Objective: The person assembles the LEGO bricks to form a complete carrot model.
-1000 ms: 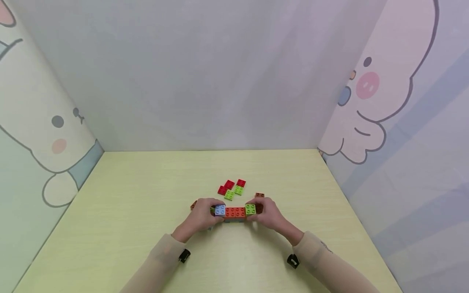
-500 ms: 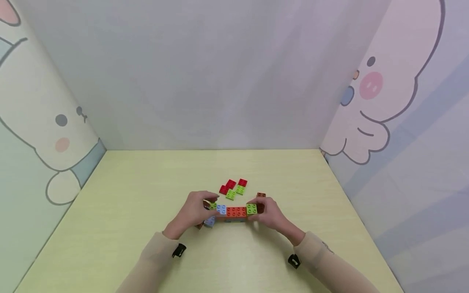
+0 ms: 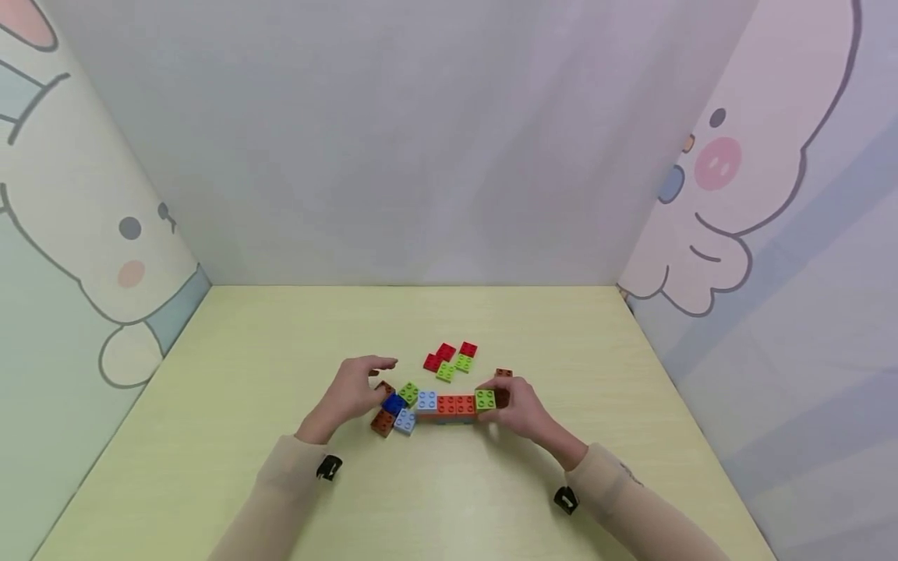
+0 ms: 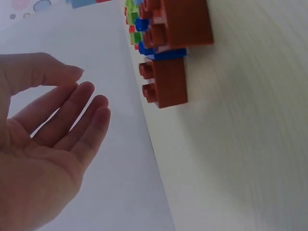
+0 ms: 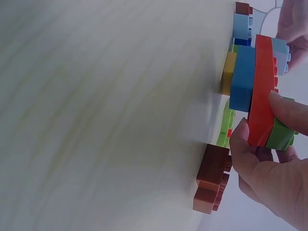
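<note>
A stack of toy building bricks stands at the middle of the table, with a red layer (image 3: 454, 405) bearing a light blue brick (image 3: 426, 401) on its left end and a green brick (image 3: 485, 400) on its right. Under the red, the right wrist view shows a blue brick (image 5: 243, 79) and a yellow brick (image 5: 228, 73). My right hand (image 3: 519, 409) pinches the stack's right end, thumb near the green brick. My left hand (image 3: 351, 392), fingers relaxed and holding nothing, hovers over the loose bricks on the left; in its wrist view, thumb and fingers curve beside a brown brick (image 4: 168, 83).
Left of the stack lie a dark blue brick (image 3: 394, 403), another light blue brick (image 3: 404, 421), another green brick (image 3: 409, 393) and brown bricks (image 3: 382, 423). Several flat red (image 3: 445, 352) and green pieces (image 3: 446, 372) lie behind. Brown bricks (image 5: 211, 168) sit beyond my right hand.
My left hand has let go of the stack's light blue end and moved left, uncovering the loose bricks there. My right hand keeps its hold on the right end.
</note>
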Demonstrator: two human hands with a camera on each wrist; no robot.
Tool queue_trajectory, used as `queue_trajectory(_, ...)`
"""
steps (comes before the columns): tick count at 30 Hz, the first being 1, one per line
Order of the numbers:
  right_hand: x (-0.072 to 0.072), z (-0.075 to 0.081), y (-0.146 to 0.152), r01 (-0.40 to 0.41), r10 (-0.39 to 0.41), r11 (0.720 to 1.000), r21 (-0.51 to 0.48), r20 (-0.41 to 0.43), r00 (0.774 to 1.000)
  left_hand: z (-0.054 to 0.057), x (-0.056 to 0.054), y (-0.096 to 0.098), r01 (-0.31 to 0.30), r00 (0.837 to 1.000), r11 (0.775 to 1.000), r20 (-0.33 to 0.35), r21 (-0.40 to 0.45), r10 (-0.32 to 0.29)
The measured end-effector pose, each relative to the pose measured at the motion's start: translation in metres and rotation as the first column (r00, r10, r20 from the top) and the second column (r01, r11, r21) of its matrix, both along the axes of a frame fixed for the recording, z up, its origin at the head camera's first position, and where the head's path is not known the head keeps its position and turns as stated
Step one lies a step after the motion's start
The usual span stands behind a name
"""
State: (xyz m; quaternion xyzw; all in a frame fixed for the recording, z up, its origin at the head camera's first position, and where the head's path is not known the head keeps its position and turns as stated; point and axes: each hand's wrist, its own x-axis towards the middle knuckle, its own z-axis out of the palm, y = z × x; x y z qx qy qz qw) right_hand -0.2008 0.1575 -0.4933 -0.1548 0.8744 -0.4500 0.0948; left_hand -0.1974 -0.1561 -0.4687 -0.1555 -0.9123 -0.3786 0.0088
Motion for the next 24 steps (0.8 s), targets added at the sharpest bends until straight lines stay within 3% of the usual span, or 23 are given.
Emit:
queue_trajectory(5, 0.0, 0.0, 0.001, -0.006, 0.006, 1.0, 0.0, 0.005, 1.0, -0.01, -0.003, -0.004, 0.021, 0.993, 0.996, 0.121, -0.092, -0.01)
queue_trajectory(8, 0.001, 0.0, 0.001, -0.005, 0.005, 1.0, 0.003, 0.009, 1.0, -0.015, -0.004, -0.004, 0.045, 0.988, 0.993, 0.149, -0.109, -0.028)
queue_trajectory(18, 0.001, 0.0, 0.002, -0.002, 0.002, 1.0, -0.007, 0.013, 1.0, -0.026, -0.007, -0.005, 0.047, 0.985, 0.989, 0.17, -0.143, -0.022)
queue_trajectory(24, 0.001, 0.001, 0.002, -0.003, 0.003, 1.0, -0.002, 0.011, 1.0, -0.032, -0.007, -0.005, 0.027, 0.991, 0.989, 0.135, -0.145, -0.008)
